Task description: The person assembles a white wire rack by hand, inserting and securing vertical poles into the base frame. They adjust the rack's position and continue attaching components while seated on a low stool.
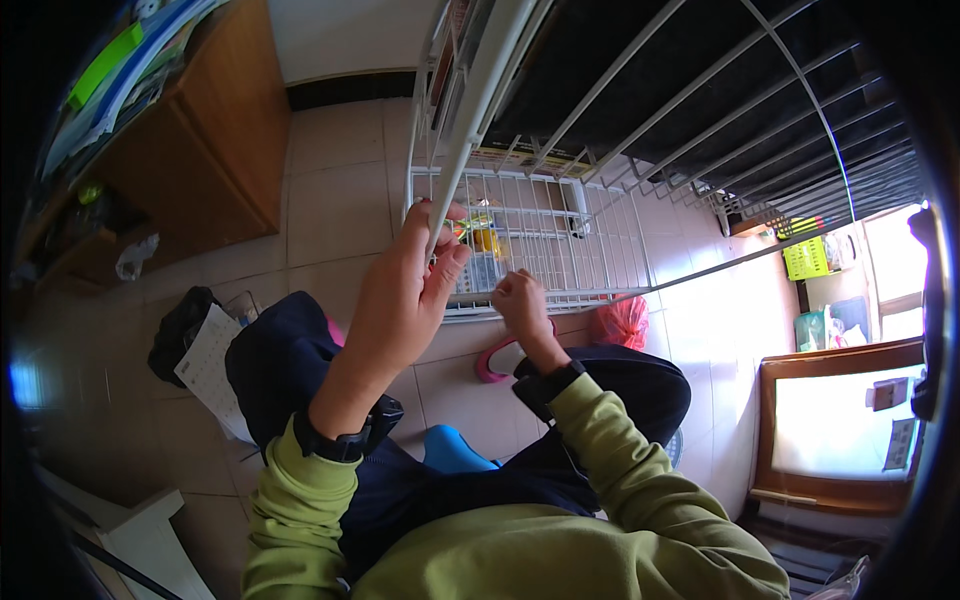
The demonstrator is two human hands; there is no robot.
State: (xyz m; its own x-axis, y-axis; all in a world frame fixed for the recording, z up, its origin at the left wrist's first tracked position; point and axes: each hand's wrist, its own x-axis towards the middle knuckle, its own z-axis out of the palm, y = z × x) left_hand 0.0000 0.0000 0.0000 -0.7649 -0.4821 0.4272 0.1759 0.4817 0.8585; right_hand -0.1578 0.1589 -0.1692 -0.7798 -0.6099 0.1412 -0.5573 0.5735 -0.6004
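Above the tiled floor (340, 200), we see the left hand (405, 285) with fingers closed around a white upright post (470, 130) of the wire rack (560, 240). The post's long axis runs from the hand up toward the top edge, where it is cut off. The right hand (520, 300) is curled into a fist at the rack's lower shelf edge; what it grips is hidden.

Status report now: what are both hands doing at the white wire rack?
Left hand gripping upright white rack post. Right hand closed at front edge of lower wire shelf. Yellow item on shelf between hands.
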